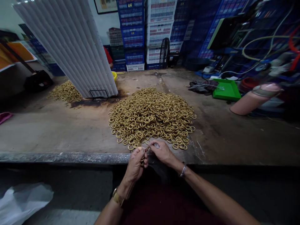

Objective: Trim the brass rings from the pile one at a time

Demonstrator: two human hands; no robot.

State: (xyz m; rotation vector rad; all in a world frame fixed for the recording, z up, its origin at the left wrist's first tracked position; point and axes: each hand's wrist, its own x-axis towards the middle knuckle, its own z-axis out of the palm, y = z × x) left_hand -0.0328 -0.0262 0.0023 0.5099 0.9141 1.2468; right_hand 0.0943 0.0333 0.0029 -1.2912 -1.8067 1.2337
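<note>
My left hand is closed around several brass-coloured rings at the table's front edge. Close against it, my right hand pinches with thumb and forefinger at a small thing between the two hands, too small to make out. Just beyond both hands spreads a large heap of brass-coloured rings, with loose ones along its near side. A watch sits on my left wrist and a metal bracelet on my right.
A tall white corrugated panel stands on the table at the left, before a second ring pile. At the right are a green tray, dark gloves and a pink cylinder. Stacked crates stand behind.
</note>
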